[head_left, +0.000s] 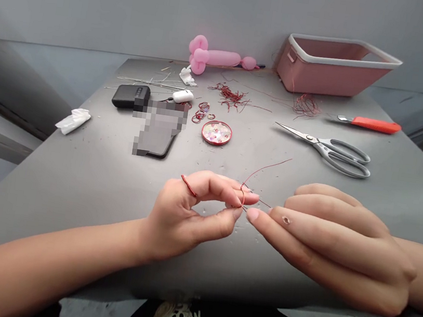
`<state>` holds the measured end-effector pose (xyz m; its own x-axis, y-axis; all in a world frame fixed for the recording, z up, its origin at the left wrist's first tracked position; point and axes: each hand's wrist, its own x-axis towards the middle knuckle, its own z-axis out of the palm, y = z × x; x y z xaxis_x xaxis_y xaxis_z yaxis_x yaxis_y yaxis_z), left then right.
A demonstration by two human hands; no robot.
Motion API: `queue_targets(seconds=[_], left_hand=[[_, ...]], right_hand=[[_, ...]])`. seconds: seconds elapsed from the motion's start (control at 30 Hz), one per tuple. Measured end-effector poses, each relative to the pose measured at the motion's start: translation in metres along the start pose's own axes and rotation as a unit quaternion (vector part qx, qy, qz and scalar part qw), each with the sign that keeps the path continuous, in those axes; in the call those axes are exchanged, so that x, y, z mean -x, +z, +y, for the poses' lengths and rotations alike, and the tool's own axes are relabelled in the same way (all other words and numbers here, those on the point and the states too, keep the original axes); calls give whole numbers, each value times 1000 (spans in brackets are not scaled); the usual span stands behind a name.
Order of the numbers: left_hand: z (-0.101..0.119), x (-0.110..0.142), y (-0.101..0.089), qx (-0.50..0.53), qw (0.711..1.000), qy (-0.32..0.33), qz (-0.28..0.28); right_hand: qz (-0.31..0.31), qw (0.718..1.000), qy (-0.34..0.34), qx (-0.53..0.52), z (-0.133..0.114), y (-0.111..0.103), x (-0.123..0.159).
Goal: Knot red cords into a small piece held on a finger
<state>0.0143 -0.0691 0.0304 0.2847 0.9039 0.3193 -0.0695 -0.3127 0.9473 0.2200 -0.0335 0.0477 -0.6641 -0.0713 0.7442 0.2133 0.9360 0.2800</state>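
Your left hand (191,213) is pinching a small red ring (243,195) between thumb and forefinger, above the near part of the grey table (89,215). A loose tail of red thread (267,168) is rising from the ring and curving off to the right. Your right hand (326,237) is reaching in beside it, fingers stretched and close together, the fingertips near the ring; you cannot tell from here how firmly they are gripping the thread. A red loop is circling your left forefinger near its base. Beyond your hands, a round dish (216,133) of beads is sitting between the phone (160,133) and the scissors (326,149), whose blades are pointing left.
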Motion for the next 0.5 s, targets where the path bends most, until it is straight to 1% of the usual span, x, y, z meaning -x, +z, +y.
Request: queue_targets(seconds=[0.03,0.17,0.2,0.27,0.33,0.4,0.5], left_hand=[[0,0,0,1,1000,0,2],[1,1,1,3,1000,2,5],[1,2,1,5,1000,0,5],[0,2,1,7,1000,-9,7],[-1,1,1,4,1000,-23,9],[-1,0,1,-4,999,-31,10],[-2,-5,-2,-42,999,-11,21]], right_hand=[[-9,1000,-5,-2,0,-1,-2],[-84,996,-28,-4,1,-8,-12],[-89,995,-34,-3,2,-9,-13],[-81,996,-38,-4,3,-8,-14],[-65,998,-22,-7,4,-4,-11],[-46,999,13,-6,5,1,-8],[-36,997,71,-5,7,5,-5]])
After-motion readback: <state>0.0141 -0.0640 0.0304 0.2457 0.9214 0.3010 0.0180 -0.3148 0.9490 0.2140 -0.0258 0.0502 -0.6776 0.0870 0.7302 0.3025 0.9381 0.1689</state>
